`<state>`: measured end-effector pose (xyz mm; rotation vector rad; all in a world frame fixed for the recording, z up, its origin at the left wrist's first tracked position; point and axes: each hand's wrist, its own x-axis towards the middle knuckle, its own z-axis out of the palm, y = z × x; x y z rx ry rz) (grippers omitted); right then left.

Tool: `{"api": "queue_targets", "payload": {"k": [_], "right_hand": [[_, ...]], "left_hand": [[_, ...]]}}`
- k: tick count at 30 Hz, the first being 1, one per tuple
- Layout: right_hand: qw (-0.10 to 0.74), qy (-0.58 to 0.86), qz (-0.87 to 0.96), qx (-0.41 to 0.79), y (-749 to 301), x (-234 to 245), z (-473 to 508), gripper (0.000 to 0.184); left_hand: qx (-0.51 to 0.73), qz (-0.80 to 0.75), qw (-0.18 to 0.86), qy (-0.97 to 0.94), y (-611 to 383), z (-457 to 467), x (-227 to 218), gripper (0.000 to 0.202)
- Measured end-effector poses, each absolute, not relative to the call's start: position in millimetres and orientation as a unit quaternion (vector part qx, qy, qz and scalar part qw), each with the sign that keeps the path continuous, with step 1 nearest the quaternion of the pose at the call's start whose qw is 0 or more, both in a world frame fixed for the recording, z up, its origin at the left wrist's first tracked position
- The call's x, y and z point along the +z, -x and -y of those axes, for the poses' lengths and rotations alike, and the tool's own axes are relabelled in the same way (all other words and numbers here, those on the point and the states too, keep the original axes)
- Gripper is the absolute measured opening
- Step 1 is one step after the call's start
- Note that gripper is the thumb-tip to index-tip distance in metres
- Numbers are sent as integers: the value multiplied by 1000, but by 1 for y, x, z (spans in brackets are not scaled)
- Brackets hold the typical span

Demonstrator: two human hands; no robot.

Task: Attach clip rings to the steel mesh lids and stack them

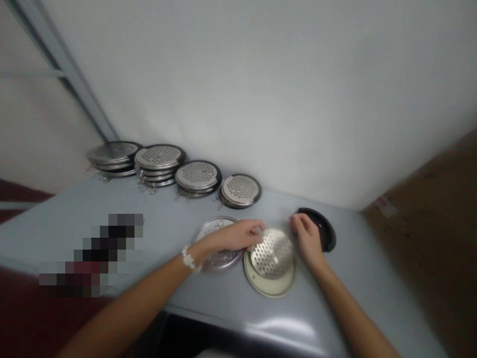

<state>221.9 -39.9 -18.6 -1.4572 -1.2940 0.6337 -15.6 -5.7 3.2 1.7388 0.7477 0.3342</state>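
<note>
A round perforated metal dome sits on a cream ring on the grey table. My left hand reaches across a flat perforated metal disc and its curled fingertips pinch the dome's left upper edge. My right hand rests at the dome's right edge, fingers curled, just in front of a black round rim. A bracelet is on my left wrist.
Along the white wall stand several low stacks of perforated round metal discs with dark rims, from far left to middle. A blurred-out patch lies on the table's left. The table's front edge runs near me; brown floor lies right.
</note>
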Motion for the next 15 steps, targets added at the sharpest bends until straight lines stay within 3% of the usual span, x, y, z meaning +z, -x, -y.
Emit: {"api": "queue_targets", "payload": {"k": [9, 15], "right_hand": [[514, 612, 547, 251, -225, -21, 40, 35], [515, 603, 552, 257, -225, -23, 40, 34]], "left_hand": [[167, -344, 391, -837, 14, 7, 3, 29], [154, -329, 369, -856, 14, 6, -1, 20]]}}
